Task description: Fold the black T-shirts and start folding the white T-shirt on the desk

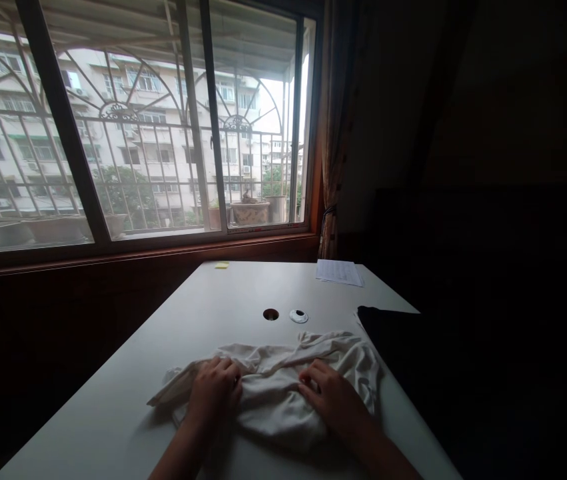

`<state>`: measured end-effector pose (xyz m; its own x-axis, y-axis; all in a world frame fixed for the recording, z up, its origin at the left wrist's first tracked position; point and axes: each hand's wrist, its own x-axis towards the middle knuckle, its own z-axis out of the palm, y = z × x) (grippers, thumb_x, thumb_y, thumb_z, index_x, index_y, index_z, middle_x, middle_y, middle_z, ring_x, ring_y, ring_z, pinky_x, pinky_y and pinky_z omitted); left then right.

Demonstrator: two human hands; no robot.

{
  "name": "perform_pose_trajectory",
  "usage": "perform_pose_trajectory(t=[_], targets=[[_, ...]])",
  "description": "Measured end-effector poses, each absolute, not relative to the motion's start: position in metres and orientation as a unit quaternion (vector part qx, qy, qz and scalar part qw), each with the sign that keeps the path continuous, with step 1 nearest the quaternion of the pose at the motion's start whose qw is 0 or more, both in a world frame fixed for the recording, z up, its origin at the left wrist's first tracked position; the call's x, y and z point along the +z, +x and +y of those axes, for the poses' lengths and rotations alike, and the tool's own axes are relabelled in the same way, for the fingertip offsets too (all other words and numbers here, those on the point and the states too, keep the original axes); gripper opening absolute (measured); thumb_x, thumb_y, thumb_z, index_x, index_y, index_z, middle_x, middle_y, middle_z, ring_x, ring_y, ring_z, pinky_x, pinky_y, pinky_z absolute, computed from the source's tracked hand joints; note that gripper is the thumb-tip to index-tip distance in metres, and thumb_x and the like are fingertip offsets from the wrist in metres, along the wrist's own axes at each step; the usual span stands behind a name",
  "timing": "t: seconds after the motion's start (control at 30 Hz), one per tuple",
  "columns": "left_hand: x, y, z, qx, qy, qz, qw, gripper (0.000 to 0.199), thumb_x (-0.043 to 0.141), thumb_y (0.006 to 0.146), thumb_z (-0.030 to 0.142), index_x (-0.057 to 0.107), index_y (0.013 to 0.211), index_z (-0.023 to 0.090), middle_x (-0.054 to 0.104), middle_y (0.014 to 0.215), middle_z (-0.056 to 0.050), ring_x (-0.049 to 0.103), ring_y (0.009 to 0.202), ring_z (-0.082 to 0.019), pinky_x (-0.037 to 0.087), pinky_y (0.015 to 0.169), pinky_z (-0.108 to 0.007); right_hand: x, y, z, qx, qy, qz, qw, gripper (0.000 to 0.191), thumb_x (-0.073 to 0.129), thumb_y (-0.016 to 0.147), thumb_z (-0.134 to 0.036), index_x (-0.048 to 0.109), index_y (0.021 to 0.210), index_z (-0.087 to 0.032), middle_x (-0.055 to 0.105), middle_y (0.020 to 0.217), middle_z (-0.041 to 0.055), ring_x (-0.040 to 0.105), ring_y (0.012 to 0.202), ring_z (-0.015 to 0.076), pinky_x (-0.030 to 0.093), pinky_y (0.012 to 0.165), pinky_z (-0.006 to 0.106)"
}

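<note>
A crumpled white cloth garment [278, 400], its exact kind unclear from the folds, lies spread across the near part of the white table. On its left side rests my left hand [217, 385], with the fingers curled down into the fabric. My right hand [330, 393] is on the right part of the garment, thumb and fingers bent together at a fold. The fingertips of both hands are partly hidden. A pointed end of the cloth sticks out to the left, past my left hand.
Beyond the garment, the white table [173, 327] has a round hole [270, 315] and a loose round cover [298, 316]. Papers [339, 273] and a yellow sticky note [222, 265] lie at the far edge. Dark cloth [388, 327] covers the right edge. A window stands behind.
</note>
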<state>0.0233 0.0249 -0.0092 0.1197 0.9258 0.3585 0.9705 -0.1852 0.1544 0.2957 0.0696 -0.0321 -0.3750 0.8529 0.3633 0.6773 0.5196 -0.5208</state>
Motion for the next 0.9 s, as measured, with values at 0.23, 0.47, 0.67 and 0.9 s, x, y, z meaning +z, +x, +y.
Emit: perform_pose_trajectory(t=[0.23,0.47,0.67,0.9], targets=[[-0.001,0.02,0.016,-0.397,-0.726,-0.539,0.158,0.012,0.055,0.094,0.016,0.064,0.088,0.021,0.064,0.083,-0.002,0.06,0.072,-0.018,0.047,0.067,-0.03,-0.02,0.297,0.058,0.177,-0.422,-0.832,0.312,0.019,0.066,0.09,-0.027,0.072,0.108,-0.025,0.072,0.096,0.0034,0.067,0.084,0.0201,0.053,0.084,0.034],[0.01,0.027,0.004,-0.52,-0.711,-0.435,0.186,0.013,0.06,0.093,0.012,0.063,0.101,0.022,0.063,0.085,-0.001,0.062,0.071,-0.013,0.051,0.061,-0.022,-0.018,0.279,0.05,0.098,-0.326,-0.889,0.306,0.024,0.071,0.081,-0.013,0.072,0.103,-0.024,0.069,0.105,0.0053,0.062,0.101,0.0245,0.053,0.088,0.037],[0.046,0.025,-0.006,-0.487,-0.748,-0.415,0.178,0.012,0.057,0.097,0.014,0.065,0.104,0.02,0.062,0.079,0.001,0.06,0.059,-0.009,0.048,0.052,-0.017,-0.015,0.28,0.049,0.064,-0.331,-0.838,0.429,0.017,0.056,0.085,-0.007,0.064,0.088,-0.022,0.064,0.088,0.0025,0.062,0.083,0.0194,0.054,0.074,0.033],[0.113,0.018,-0.018,-0.439,-0.733,-0.467,0.23,0.02,0.052,0.098,0.026,0.069,0.089,0.021,0.067,0.078,0.0,0.062,0.055,-0.009,0.049,0.048,-0.017,0.002,0.301,0.036,0.009,-0.338,-0.722,0.604,0.014,0.057,0.093,-0.018,0.058,0.103,-0.027,0.061,0.094,0.0046,0.061,0.088,0.0221,0.054,0.077,0.039]])
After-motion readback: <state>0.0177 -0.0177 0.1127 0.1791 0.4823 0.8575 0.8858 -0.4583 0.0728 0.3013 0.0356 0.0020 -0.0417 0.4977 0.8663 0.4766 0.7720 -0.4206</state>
